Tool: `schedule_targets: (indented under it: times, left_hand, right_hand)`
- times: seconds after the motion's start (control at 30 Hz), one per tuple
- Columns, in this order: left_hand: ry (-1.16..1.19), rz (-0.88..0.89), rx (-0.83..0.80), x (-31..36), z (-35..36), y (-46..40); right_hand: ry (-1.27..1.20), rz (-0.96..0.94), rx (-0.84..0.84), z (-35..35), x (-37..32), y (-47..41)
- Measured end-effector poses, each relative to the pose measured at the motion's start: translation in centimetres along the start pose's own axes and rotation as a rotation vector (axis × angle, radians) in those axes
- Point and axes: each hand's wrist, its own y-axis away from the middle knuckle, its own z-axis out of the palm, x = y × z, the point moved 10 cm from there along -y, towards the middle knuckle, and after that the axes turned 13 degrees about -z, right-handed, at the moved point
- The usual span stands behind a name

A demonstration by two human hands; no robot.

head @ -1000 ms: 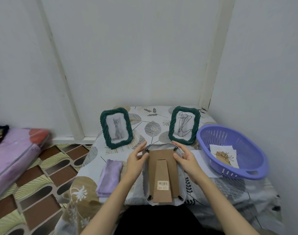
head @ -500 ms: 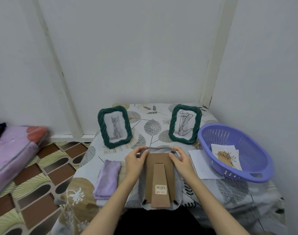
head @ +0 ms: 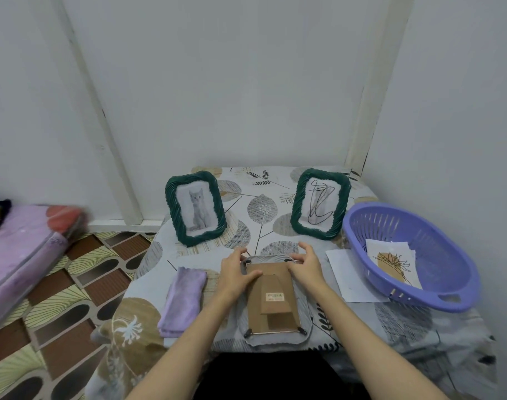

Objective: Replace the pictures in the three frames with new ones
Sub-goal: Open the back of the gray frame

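A third frame (head: 273,301) lies face down on the table in front of me, its brown cardboard back and folded stand facing up. My left hand (head: 235,272) rests on its upper left corner with the thumb on the backing. My right hand (head: 305,265) touches the upper right corner, fingertips at the small black clip there. Behind stand two green rope-edged frames: one (head: 196,207) with a grey cat picture at the left, one (head: 320,203) with a black line drawing at the right. A new picture (head: 392,262) with a brown plant drawing lies in the purple basket (head: 448,295).
A folded lilac cloth (head: 183,301) lies left of the face-down frame. A white sheet (head: 350,275) lies between that frame and the basket. White walls close the table at the back and right. A pink mattress (head: 18,249) sits on the patterned floor at left.
The face-down frame now lies flat, lower on the table. Both hands have shifted inward onto its top corners. My view has moved slightly.
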Motion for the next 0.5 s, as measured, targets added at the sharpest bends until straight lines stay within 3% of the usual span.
schedule_targets:
  times: [0.13, 0.33, 0.5]
  left_hand:
    - [-0.083, -0.006, -0.011, -0.8, 0.4, 0.4]
    - [-0.02, 0.098, 0.096, -0.1, -1.6, 3.0]
    - [-0.086, 0.168, -0.1, -0.9, -0.3, 6.4]
  right_hand:
    - [0.029, -0.029, -0.044, 0.0, -0.6, 0.5]
    - [0.212, -0.17, -0.096, -1.3, -2.6, 3.7]
    - [0.382, -0.247, -0.17, -1.6, -1.8, 8.0]
